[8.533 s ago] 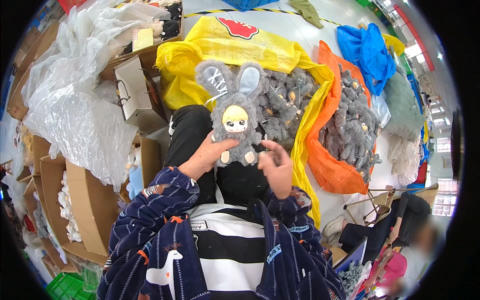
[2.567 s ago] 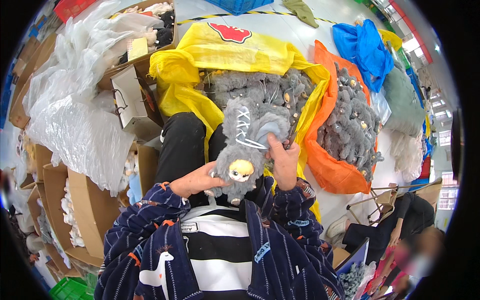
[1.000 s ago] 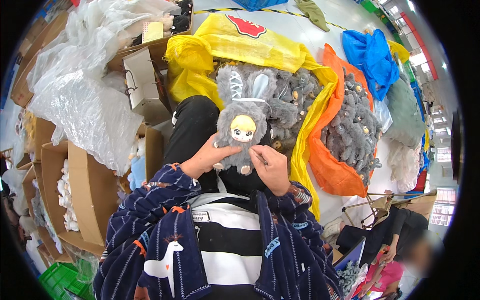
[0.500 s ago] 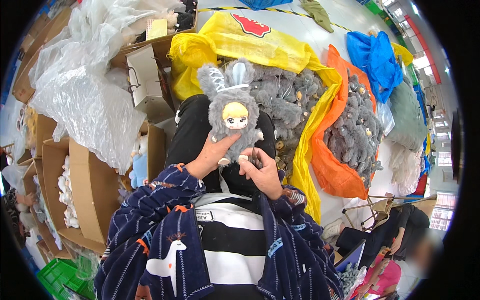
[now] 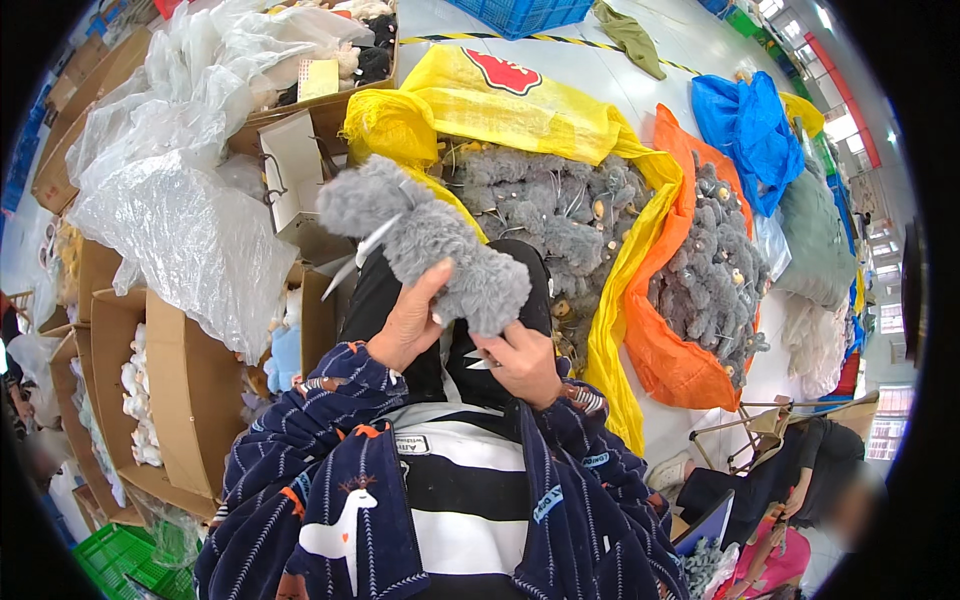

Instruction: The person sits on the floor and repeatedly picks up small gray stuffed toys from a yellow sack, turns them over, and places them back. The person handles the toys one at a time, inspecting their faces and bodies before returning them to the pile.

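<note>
Left hand (image 5: 408, 325) gripped the grey fuzzy plush toy (image 5: 425, 240) from below, thumb up along one side and fingers wrapped behind, pinching the soft body; toy was held raised over the lap, lying tilted with its back to the camera, a pale tag or ribbon sticking out near its middle. Right hand (image 5: 522, 362) sat just below the toy's lower end, fingers curled inward and touching the fur; whether it pinched anything small could not be told. Both forearms wore dark navy fleece sleeves (image 5: 330, 420) with thin pale stripes and animal motifs, over a black-and-white striped top (image 5: 465, 500). Beyond the toy, an open yellow woven sack (image 5: 540, 120) lay on the floor, full of the same grey plush pieces, pile matted and shaggy. Just beside it, an orange sack (image 5: 670, 350) held more grey toys. A blue fabric bag (image 5: 745, 125) lay farther off. To the person's left: crinkled clear plastic sheeting (image 5: 170, 200) heaped over brown corrugated cardboard boxes (image 5: 175, 400), one box holding small white stuffed shapes. Floor (image 5: 640, 90) was pale, smooth and glossy, with a yellow-black striped line. Another seated person (image 5: 800, 480) was at lower right.
</note>
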The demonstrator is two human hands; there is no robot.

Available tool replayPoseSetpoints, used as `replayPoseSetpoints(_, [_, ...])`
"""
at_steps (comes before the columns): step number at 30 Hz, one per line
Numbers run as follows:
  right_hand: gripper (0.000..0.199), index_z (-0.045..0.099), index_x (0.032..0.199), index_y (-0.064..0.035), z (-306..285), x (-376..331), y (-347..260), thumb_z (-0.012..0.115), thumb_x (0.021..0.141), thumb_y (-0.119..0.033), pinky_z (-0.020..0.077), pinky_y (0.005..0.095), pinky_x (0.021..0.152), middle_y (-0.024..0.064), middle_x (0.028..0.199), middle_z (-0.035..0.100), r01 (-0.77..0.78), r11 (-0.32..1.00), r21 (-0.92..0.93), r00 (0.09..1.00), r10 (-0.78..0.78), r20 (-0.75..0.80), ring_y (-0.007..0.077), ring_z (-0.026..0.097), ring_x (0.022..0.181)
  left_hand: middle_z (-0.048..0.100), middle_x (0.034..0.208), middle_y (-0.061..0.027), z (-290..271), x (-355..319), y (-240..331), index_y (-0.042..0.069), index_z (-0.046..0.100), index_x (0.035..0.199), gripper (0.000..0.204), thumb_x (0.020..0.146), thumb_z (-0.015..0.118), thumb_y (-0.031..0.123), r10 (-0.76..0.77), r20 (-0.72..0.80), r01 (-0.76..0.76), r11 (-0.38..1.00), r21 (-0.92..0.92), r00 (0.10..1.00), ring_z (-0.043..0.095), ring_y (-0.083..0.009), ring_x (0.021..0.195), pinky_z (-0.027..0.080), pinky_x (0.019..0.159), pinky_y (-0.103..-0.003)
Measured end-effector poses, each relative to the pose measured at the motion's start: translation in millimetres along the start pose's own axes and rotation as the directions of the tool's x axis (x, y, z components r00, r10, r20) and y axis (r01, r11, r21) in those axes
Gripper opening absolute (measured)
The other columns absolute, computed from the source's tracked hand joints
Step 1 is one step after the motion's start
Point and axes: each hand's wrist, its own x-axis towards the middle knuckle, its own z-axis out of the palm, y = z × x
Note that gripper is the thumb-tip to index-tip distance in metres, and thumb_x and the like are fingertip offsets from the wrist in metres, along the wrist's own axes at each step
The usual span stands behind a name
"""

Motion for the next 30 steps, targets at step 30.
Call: replayPoseSetpoints(30, [0.034,0.05,0.117,-0.0036,-5,-54,93,0.041,0.093,-0.025,0.0471,0.0332,0.086,0.0078,0.111,0.058,-0.235,-0.372,0.898,0.448,0.779,0.44,0.0165,0.057,0.099,0.044,0.13,-0.0098,14,50,2,0.006,0.033,0.13,0.048,0.092,0.05,0.029,-0.282,-0.101,0.295,0.819,0.493,0.954,0.05,-0.0219,0.11,0.044,0.086,-0.034])
